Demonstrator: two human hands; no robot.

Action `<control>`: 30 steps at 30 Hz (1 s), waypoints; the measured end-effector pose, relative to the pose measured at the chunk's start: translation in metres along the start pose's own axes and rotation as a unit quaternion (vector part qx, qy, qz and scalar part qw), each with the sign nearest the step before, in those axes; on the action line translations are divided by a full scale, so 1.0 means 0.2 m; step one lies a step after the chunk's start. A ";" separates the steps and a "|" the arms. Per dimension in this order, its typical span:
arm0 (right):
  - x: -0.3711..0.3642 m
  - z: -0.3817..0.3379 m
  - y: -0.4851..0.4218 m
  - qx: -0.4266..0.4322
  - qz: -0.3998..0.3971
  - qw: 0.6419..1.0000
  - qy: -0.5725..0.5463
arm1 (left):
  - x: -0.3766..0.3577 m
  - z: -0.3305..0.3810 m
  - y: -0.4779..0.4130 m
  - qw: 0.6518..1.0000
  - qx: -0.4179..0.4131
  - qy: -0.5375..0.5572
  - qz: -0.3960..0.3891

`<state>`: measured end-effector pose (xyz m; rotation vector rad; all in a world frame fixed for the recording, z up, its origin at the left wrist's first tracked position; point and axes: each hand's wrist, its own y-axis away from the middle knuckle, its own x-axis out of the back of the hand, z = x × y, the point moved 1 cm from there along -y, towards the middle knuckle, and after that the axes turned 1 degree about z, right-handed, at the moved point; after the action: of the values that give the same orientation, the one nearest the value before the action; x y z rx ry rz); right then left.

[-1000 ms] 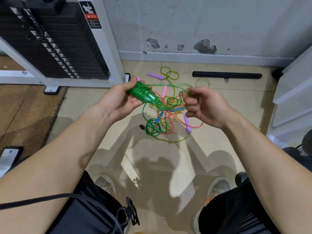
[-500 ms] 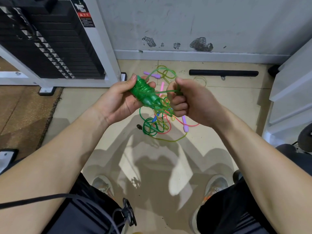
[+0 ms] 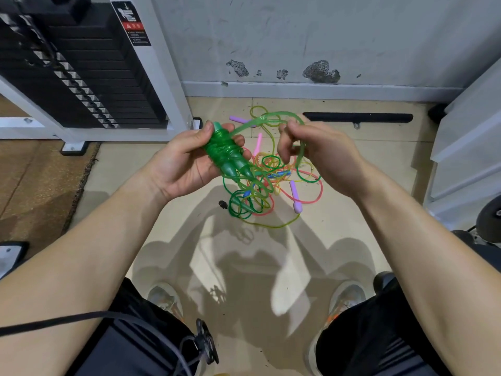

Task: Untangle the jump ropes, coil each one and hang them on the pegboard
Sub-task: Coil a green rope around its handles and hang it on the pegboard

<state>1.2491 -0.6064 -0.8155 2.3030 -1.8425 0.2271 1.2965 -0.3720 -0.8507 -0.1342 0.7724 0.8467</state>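
Observation:
My left hand point(image 3: 179, 161) grips the two green handles point(image 3: 225, 154) of a jump rope, held side by side with green cord wound tightly around them. My right hand point(image 3: 317, 156) pinches the free green cord point(image 3: 260, 120), which arcs from the handles over to its fingers and loops down past them. Below my hands a tangle of ropes point(image 3: 268, 185) lies on the tiled floor: green, pink, yellow and blue cords with purple handles point(image 3: 296, 196) among them. No pegboard is in view.
A black weight stack in a white frame point(image 3: 89, 77) stands at the left against the wall. A black bar point(image 3: 357, 118) lies on the floor by the wall. White shelving point(image 3: 471, 147) is at the right. My shoes point(image 3: 162, 299) are below.
My right hand has carried the green cord out to the right and back over the handles, adding another turn; the wrapped bundle in my left hand has tilted more upright.

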 end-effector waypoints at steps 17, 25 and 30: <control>-0.07 -0.02 0.05 -0.037 -0.058 0.997 -0.026 | 0.00 0.01 0.00 1.000 0.005 0.014 -0.014; -0.09 -0.03 0.05 -0.065 -0.030 0.996 -0.060 | 0.02 0.02 0.00 1.000 -0.005 0.005 -0.001; -0.10 -0.04 0.05 -0.074 0.018 0.996 -0.045 | 0.03 0.02 -0.01 1.000 -0.012 0.020 0.015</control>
<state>1.2347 -0.5876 -0.8127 2.2159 -1.8746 -0.0076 1.3025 -0.3693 -0.8524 -0.1617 0.8037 0.8835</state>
